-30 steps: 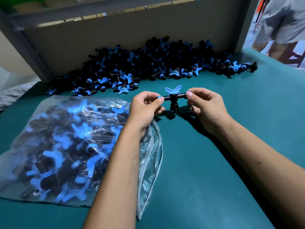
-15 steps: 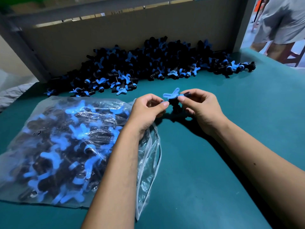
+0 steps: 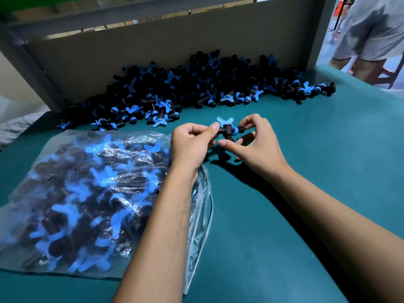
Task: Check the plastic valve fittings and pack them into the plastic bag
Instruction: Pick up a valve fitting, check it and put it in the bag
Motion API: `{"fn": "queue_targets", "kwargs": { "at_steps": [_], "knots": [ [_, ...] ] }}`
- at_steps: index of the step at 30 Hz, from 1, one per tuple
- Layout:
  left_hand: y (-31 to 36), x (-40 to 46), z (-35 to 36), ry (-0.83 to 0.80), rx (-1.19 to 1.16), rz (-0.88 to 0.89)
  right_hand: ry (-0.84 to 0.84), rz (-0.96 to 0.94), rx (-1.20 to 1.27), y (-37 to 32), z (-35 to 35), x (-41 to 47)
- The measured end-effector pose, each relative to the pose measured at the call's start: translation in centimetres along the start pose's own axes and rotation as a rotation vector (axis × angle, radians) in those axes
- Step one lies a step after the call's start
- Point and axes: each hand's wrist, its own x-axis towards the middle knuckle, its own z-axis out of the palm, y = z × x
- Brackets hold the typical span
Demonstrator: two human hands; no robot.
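So there's one valve fitting (image 3: 227,130) up in the hands right now, black T-shaped body with a blue butterfly handle on top and a blue ring on its right end. Two hands on it: the left hand (image 3: 192,145) pinches the left end between thumb and fingertips, and the right hand (image 3: 255,143) has its fingers curled around the right end, thumb reaching under the body. So both grips are closed on that same fitting, held just above the green desk (image 3: 284,215) and between the two hands.

One clear plastic bag (image 3: 87,193) lies flat on the desk to the left, under the left forearm, stuffed with the same black and blue fittings. Way too many in there to count. Its open mouth faces right, near the left wrist.

Behind the hands there's one big loose pile of fittings (image 3: 196,88) heaped against a grey back panel (image 3: 153,47), again too many to count. Far right corner, a person (image 3: 371,29) in grey shorts stands beyond the desk.
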Motion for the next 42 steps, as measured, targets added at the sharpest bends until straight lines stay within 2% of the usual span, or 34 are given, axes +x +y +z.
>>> {"fn": "queue_targets", "kwargs": {
  "at_steps": [3, 6, 9, 11, 13, 15, 17, 19, 22, 28, 31, 34, 38, 40, 42],
  "knots": [
    [0.0, -0.3, 0.5, -0.025, 0.089, 0.027, 0.023, -0.014, -0.038, 0.3, -0.1, 0.1],
    [0.3, -0.4, 0.6, -0.057, 0.172, 0.084, 0.002, 0.072, 0.114, 0.5, -0.3, 0.2],
    [0.8, -0.5, 0.6, -0.080, 0.289, 0.237, -0.011, 0.167, 0.278, 0.6, -0.4, 0.3],
    [0.9, -0.3, 0.1, -0.048, 0.506, 0.383, -0.011, 0.235, 0.454, 0.5, -0.5, 0.7],
    [0.9, 0.3, -1.0, -0.003, 0.870, 0.450, -0.017, 0.346, 0.728, 0.5, -0.9, 1.2],
    [0.9, 0.7, -2.1, -0.057, 1.168, 0.386, -0.034, 0.446, 0.942, 0.4, -1.6, 1.5],
    [1.0, 0.6, -2.8, -0.116, 1.228, 0.323, -0.072, 0.497, 1.075, 0.5, -2.1, 1.5],
    [1.1, 0.4, -3.2, -0.134, 1.173, 0.289, -0.111, 0.507, 1.121, 0.6, -2.2, 1.5],
    [1.9, 0.7, -3.7, -0.108, 1.018, 0.270, -0.144, 0.446, 1.037, 0.6, -2.2, 1.4],
    [3.8, 1.3, -5.6, -0.101, 0.305, 0.313, -0.323, 0.168, 0.749, -0.8, -0.9, -0.1],
    [4.7, 1.3, -5.7, -0.077, 0.107, 0.377, -0.431, 0.078, 0.684, -2.8, 0.4, -0.9],
    [5.2, 1.3, -5.5, -0.072, 0.032, 0.418, -0.507, -0.087, 0.490, -4.8, 2.1, -1.7],
    [5.2, 1.2, -4.5, -0.080, 0.001, 0.484, -0.469, -0.494, 0.099, -6.5, 5.2, -3.5],
    [4.7, 1.3, -3.8, -0.100, 0.024, 0.484, -0.486, -0.611, 0.030, -6.9, 6.3, -4.0],
    [3.7, 1.5, -3.1, -0.105, 0.073, 0.452, -0.513, -0.634, 0.031, -6.7, 6.5, -3.9]
  ]
}}
